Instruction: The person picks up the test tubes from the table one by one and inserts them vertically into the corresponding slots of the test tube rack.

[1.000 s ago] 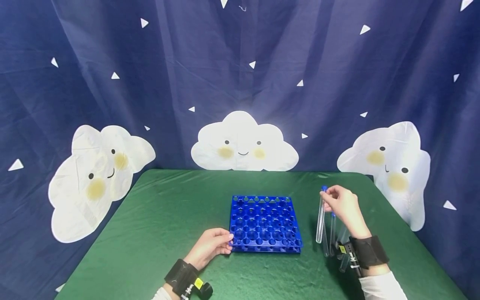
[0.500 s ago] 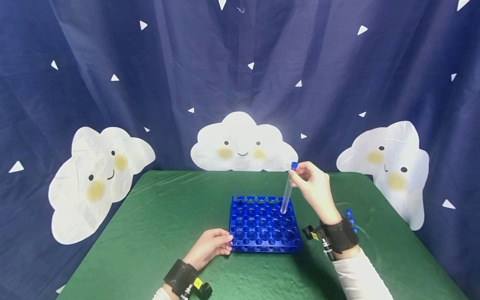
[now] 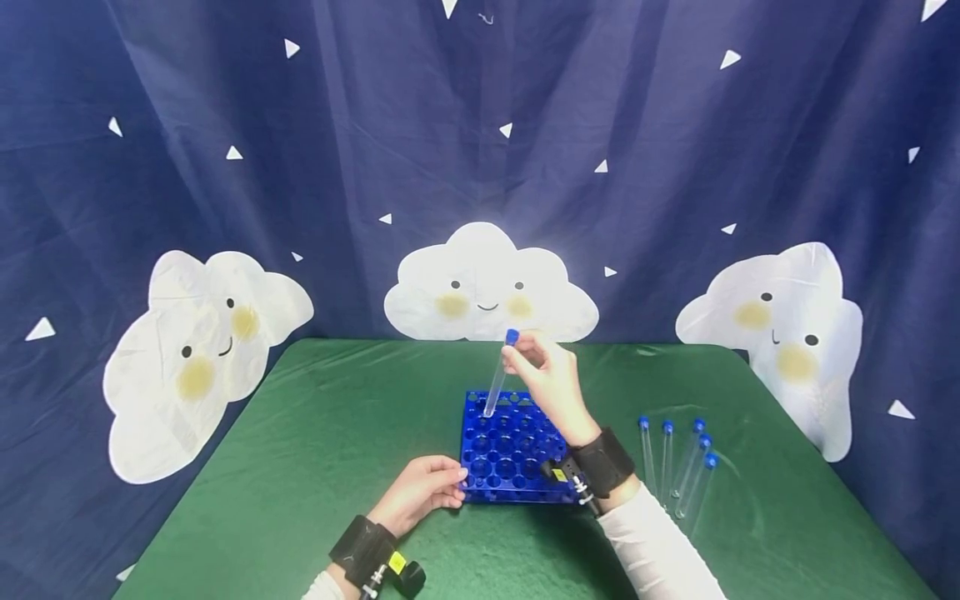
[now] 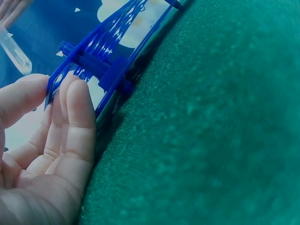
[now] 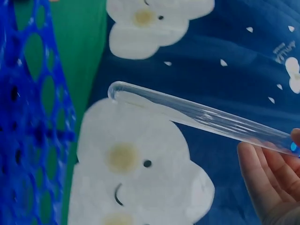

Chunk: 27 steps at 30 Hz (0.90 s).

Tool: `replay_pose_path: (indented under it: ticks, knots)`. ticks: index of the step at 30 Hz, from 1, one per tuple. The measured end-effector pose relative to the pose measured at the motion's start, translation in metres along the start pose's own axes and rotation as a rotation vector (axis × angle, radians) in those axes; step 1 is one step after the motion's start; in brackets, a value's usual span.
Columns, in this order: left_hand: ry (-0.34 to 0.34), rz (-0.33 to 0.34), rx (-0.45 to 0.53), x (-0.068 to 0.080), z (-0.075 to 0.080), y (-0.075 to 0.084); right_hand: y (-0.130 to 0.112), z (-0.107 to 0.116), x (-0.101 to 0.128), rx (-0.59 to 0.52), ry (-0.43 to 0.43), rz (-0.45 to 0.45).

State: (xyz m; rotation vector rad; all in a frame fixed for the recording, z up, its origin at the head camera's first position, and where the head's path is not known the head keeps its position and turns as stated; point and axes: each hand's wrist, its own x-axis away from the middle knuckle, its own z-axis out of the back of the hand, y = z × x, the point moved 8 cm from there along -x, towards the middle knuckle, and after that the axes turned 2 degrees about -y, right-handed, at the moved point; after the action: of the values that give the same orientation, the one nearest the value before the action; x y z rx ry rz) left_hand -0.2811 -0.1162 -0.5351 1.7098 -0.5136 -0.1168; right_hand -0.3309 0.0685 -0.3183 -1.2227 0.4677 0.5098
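A clear test tube (image 3: 495, 383) with a blue cap is pinched near its top by my right hand (image 3: 551, 379). It hangs tilted, its round bottom overlapping the back left part of the blue test tube rack (image 3: 517, 454) in the head view. In the right wrist view the tube (image 5: 197, 115) looks empty, and its bottom end is apart from the rack (image 5: 37, 126). My left hand (image 3: 423, 493) grips the rack's front left corner, thumb on the top plate and fingers below it, as the left wrist view shows (image 4: 51, 145).
Several capped test tubes (image 3: 690, 467) lie on the green table (image 3: 360, 417) to the right of the rack. Behind the table hangs a dark blue curtain (image 3: 480, 125) printed with white clouds. My right forearm crosses over the rack's right side.
The right hand has carried the test tube from the right side of the table leftward and up, over the rack's back left. The left hand stays on the rack's corner.
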Motion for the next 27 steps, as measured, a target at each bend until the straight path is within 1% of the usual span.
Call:
replay_pose_path:
  ticks: [4,7,11,16,21,27]
  knots:
    - [-0.002,0.003,-0.004,-0.001,-0.001,0.001,0.002,-0.018,0.005,0.035,-0.017,0.073]
    - [-0.003,-0.002,-0.009,-0.001,-0.002,0.002,0.004,-0.028,0.007,0.055,-0.023,0.094]
    - [0.001,-0.002,-0.008,-0.001,-0.001,0.003,0.008,-0.038,0.011,0.062,-0.038,0.084]
    - [0.003,0.004,-0.005,-0.001,-0.001,0.002,0.015,-0.048,0.015,0.1,-0.066,0.041]
    - [0.002,0.006,0.0,-0.001,-0.001,0.002,0.022,-0.056,0.02,0.157,-0.099,0.017]
    - [-0.004,0.001,0.0,0.0,-0.002,0.003,0.028,-0.063,0.023,0.175,-0.128,-0.003]
